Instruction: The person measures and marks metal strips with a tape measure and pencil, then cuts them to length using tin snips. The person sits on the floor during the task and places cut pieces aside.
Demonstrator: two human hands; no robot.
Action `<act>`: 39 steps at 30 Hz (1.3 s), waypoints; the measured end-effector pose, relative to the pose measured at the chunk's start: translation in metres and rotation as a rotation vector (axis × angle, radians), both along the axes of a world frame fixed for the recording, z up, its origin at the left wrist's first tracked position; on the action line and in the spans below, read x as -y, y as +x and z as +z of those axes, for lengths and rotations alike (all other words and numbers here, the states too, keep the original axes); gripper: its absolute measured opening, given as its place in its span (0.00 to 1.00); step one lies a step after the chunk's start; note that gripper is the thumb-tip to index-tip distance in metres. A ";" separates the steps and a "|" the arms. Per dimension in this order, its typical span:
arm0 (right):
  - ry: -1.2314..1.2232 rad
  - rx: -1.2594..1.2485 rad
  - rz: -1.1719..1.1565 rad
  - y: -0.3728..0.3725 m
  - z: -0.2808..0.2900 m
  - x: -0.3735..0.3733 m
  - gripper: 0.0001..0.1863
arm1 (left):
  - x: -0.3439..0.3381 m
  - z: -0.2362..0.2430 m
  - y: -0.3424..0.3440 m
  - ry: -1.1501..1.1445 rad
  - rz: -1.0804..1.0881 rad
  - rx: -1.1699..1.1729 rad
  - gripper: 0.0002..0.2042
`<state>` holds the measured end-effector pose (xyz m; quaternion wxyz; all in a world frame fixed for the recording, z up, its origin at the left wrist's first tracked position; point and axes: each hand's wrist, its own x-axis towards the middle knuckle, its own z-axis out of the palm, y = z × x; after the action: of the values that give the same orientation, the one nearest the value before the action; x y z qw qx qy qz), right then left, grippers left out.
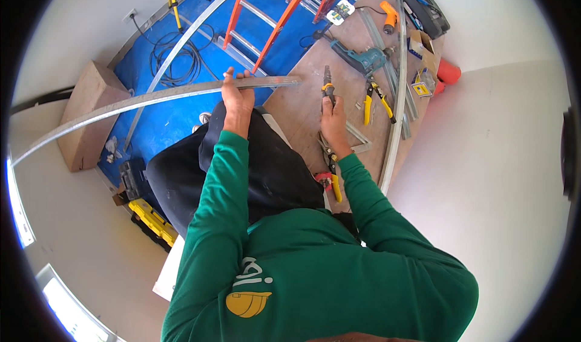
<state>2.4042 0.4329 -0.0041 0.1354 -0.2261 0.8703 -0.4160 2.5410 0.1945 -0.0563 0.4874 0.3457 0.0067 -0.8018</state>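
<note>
My left hand (238,97) is closed around a long, thin metal channel (163,94), close to its right end. From there the channel runs far off to the left, and its right tip reaches over the edge of the wooden work surface (290,115). My right hand (333,121) grips a hand tool that looks like snips (327,81), with a dark narrow head pointing away from me and a black-and-yellow handle. The tool is apart from the channel. Below my right wrist lie yellow-handled snips (333,169), next to a red tape measure (322,177).
On the work surface lie yellow-handled pliers (376,100), a teal drill (362,59), an orange power tool (389,16) and several metal channels (397,112). An orange ladder (266,24) stands beyond. Coiled cable (175,61) and a wooden box (91,115) are at left.
</note>
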 end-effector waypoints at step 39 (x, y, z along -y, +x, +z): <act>-0.112 0.283 0.479 -0.040 -0.028 0.043 0.14 | -0.015 0.042 0.009 0.025 -0.030 -0.022 0.41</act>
<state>2.3647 0.3898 -0.0320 0.3371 -0.3724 0.7401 -0.4471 2.5499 0.2097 -0.0140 0.4709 0.3431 0.0171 -0.8126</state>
